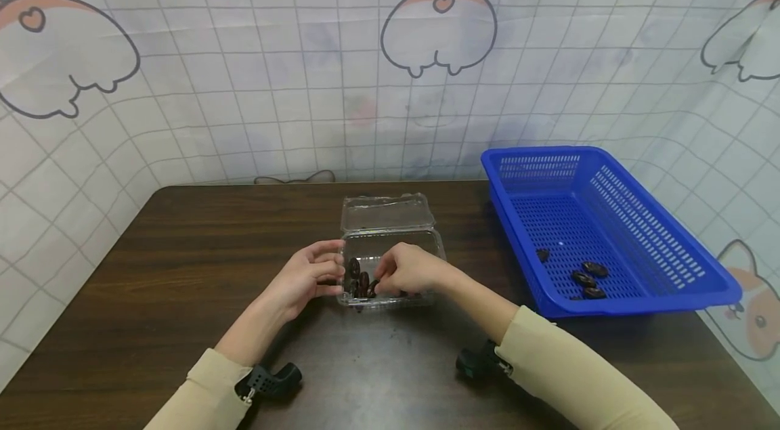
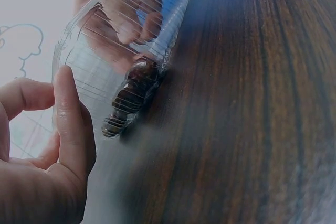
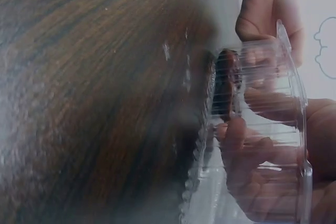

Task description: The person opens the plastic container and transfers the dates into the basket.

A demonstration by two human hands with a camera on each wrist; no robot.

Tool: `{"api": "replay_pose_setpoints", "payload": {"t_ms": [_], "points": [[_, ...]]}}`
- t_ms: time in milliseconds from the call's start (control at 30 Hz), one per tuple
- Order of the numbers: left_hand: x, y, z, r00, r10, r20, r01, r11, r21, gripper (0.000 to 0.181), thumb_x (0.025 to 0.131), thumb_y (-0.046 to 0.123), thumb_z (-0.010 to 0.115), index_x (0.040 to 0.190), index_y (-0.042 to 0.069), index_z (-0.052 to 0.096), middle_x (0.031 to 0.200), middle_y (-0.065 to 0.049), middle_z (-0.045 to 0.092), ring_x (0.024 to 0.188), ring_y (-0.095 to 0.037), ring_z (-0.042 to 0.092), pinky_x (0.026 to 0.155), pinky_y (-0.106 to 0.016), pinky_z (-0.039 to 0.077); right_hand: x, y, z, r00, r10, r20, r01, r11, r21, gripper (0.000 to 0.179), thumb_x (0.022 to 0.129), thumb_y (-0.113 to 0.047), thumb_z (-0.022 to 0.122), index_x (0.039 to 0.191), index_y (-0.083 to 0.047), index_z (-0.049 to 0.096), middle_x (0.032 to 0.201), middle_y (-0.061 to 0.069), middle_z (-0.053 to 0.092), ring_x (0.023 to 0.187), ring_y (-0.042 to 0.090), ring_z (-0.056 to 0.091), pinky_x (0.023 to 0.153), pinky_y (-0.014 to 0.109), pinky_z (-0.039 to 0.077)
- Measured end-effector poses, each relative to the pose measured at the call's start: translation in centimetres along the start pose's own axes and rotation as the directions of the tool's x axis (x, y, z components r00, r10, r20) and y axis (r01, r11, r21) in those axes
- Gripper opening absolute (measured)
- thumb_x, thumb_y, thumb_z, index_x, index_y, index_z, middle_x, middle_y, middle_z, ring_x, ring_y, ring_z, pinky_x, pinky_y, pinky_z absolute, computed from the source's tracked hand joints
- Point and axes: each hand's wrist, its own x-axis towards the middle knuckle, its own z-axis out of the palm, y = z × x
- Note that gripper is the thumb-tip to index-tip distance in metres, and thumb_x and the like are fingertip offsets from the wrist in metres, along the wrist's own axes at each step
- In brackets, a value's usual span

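A clear plastic clamshell box [image 1: 390,237] lies on the table with its lid folded back. Several dark brown dates [image 1: 355,267] lie along its left and front part; the left wrist view shows more dates [image 2: 128,95] through the ribbed wall. My left hand [image 1: 307,279] rests its fingers against the box's left side, fairly straight. Inside the box, my right hand [image 1: 409,269] reaches down and its curled fingers pinch a date at the front left. Seen through the plastic in the right wrist view, its fingertips [image 3: 234,132] are beside the dates.
A blue plastic basket [image 1: 518,247] with slotted walls stands at the table's right, several dates [image 1: 594,269] lying on its floor. The dark wooden table [image 1: 152,288] meets a patterned wall cloth [image 1: 274,78] at the back. Dark wrist cameras [image 1: 277,379] hang under both sleeves.
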Motion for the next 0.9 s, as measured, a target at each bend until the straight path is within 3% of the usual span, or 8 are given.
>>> {"api": "replay_pose_setpoints", "payload": {"t_ms": [367,600,900], "points": [[0.17,0.01,0.09,1.0,0.001,-0.008,-0.001,1.0,0.008,0.059,0.094,-0.002,0.059,0.15,-0.003,0.04,0.107,-0.009,0.057,0.086,-0.019,0.059,0.074,-0.032,0.06,0.55,-0.32,0.7,1.0,0.002,-0.011,-0.003,0.999,-0.042,0.016,0.087,-0.006,0.079,0.101,-0.001,0.073,0.07,-0.003,0.064,0.057,0.009,0.054,0.05,0.022,0.044],[-0.05,-0.03,0.08,1.0,0.004,-0.007,-0.004,1.0,0.005,0.059,0.095,-0.002,0.059,0.15,-0.004,0.039,0.107,-0.009,0.058,0.086,-0.019,0.06,0.074,-0.031,0.06,0.58,-0.21,1.04,1.0,0.005,-0.027,-0.006,0.999,-0.035,0.011,0.086,-0.007,0.081,0.091,-0.005,0.071,0.066,-0.002,0.064,0.055,0.009,0.054,0.049,0.022,0.042],[0.1,-0.05,0.03,1.0,0.002,-0.009,-0.002,1.0,0.015,0.059,0.095,-0.001,0.06,0.15,-0.003,0.039,0.107,-0.009,0.057,0.085,-0.02,0.059,0.073,-0.031,0.06,0.66,-0.02,0.97,0.999,-0.036,-0.039,0.034,0.999,-0.034,0.015,0.084,-0.007,0.083,0.085,-0.008,0.068,0.065,-0.003,0.064,0.054,0.008,0.055,0.048,0.022,0.042]]}}
